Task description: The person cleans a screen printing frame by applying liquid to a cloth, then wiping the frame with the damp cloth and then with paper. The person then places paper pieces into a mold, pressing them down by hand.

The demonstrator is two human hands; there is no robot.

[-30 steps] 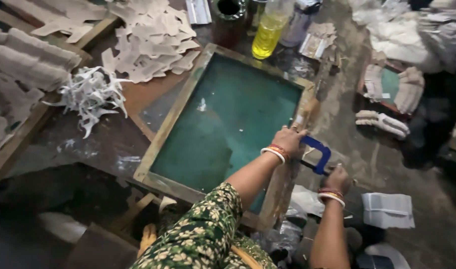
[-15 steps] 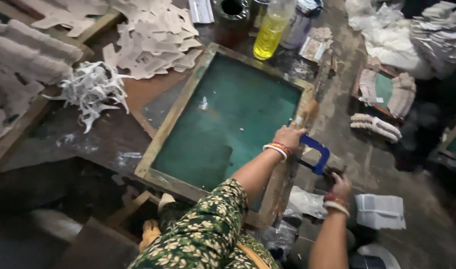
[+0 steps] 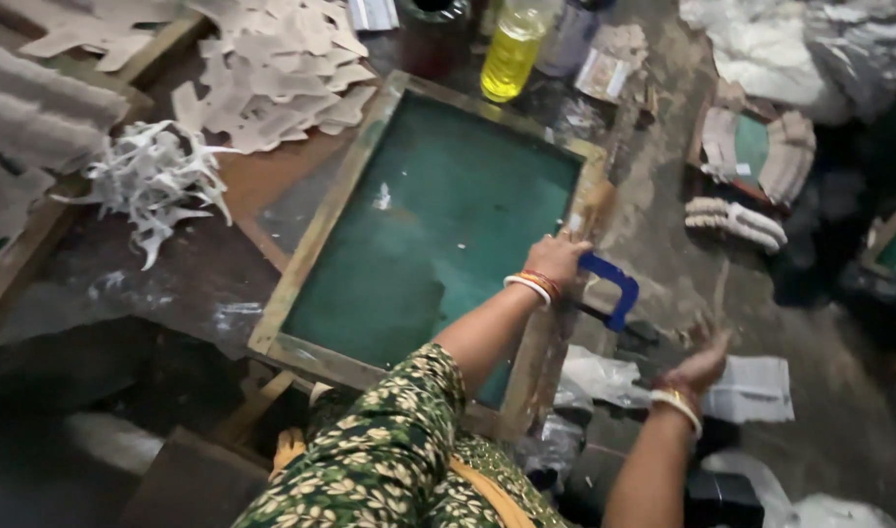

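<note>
Left hand on the right rail of a screen-printing frame, right hand loose beside it.

Wooden frame with green mesh [image 3: 323,227] lies flat on the dark worktable [image 3: 125,284], pale cut-out pieces [image 3: 272,68] piled beyond it. Yellow bottle [image 3: 512,54] stands at the far edge. Left hand [image 3: 558,259], fingers curled over the frame's right rail, touching the blue clamp [image 3: 614,290]. Right hand [image 3: 700,364] near, fingers spread, holding nothing.

Dim, soft overhead light; lower corners sink into shadow, and motion blur smears the whole view.
</note>
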